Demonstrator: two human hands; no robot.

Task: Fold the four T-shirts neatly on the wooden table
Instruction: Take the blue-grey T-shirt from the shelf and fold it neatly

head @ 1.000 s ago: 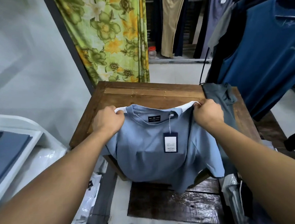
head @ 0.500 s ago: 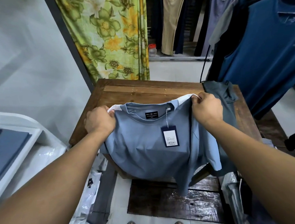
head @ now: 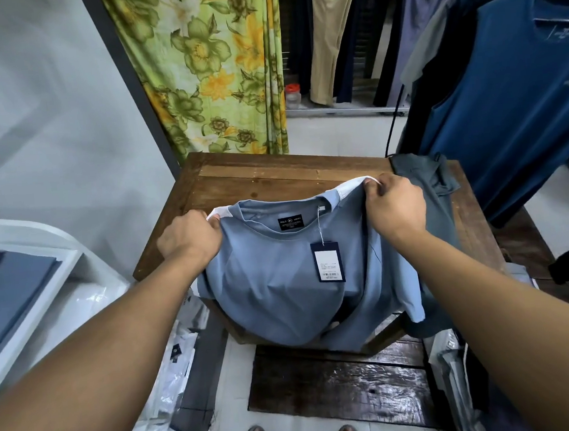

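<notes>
Pinched at both shoulders, the light blue cotton T-shirt (head: pixel 283 294) is held up by its top edge. The left hand (head: pixel 189 239) is curled round the left shoulder, and the right hand (head: pixel 395 205) round the right one, where a white strip of fabric (head: pixel 352 186) is gathered between thumb and fingers. The collar is stretched between the two hands above the brown wooden table (head: pixel 272 175), while the body of the shirt is draped over the near edge and hangs toward the floor. A dark blue and white paper price tag (head: pixel 328 262) is hung on a string from the neck and lies on the chest. Just beside the right hand, a crumpled dark grey garment (head: pixel 425 186) is laid on the table's right side. Beyond the table a green and yellow floral curtain (head: pixel 208 67) is seen, and a deep blue sleeveless top (head: pixel 514 109) is hung at the right.
</notes>
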